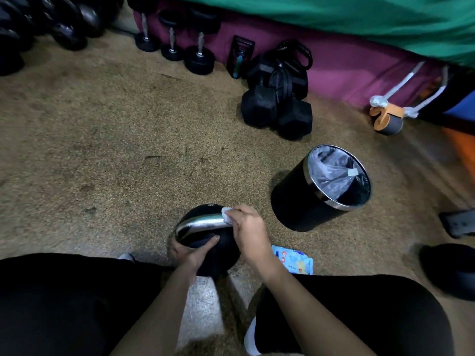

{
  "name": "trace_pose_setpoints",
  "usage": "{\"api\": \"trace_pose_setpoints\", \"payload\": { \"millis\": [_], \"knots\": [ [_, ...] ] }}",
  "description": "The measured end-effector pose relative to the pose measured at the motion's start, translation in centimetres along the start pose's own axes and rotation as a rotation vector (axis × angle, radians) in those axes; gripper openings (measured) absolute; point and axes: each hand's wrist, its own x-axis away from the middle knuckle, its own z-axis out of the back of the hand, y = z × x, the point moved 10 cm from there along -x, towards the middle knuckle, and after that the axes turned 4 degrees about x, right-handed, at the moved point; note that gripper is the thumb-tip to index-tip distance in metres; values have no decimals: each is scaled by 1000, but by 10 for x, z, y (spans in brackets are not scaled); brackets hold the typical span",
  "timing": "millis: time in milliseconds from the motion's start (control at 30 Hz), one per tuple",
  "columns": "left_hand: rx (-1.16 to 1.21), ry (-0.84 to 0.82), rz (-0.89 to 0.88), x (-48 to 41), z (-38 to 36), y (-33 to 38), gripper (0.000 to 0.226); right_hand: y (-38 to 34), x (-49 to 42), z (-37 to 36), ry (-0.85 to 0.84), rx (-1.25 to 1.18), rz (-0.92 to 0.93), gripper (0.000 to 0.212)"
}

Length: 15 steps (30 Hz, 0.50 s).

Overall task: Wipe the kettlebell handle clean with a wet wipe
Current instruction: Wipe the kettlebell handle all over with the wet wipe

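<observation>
Your left hand (pixel 189 249) grips the kettlebell (pixel 205 242) body on the floor between your knees, steadying it; your right hand (pixel 248 227) pinches the wet wipe (pixel 226 214) against the handle's (pixel 201 224) far end.

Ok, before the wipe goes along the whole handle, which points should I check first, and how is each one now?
1. Wet wipe held in the right hand and touching the handle: ok.
2. Kettlebell steadied by the left hand on its body: ok.
3. Rest of the handle free of fingers: ok, the bare metal shows to the left of the wipe.
4. Wipe still wet enough: cannot tell.
5. Bin open and lined, close on the right for the used wipe: ok.
6. Wipes pack on the floor beside the kettlebell: ok.
</observation>
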Motion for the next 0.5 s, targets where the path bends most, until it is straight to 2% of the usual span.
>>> {"api": "trace_pose_setpoints", "payload": {
  "millis": [67,167,333,433,500],
  "knots": [
    [7,13,0,-6,1,-5,187,11,-12,-3,-56,29,-50,16],
    [31,8,6,-6,0,-6,187,15,-15,-5,-127,111,-56,19],
    [20,-12,2,5,0,3,176,-4,-19,-17,-279,153,-14,26],
    [4,-7,-2,7,1,5,159,-1,-32,-17,-371,177,-67,31],
    [-3,-9,-1,6,0,3,160,2,-33,-13,-411,227,-85,34]
  ]
}}
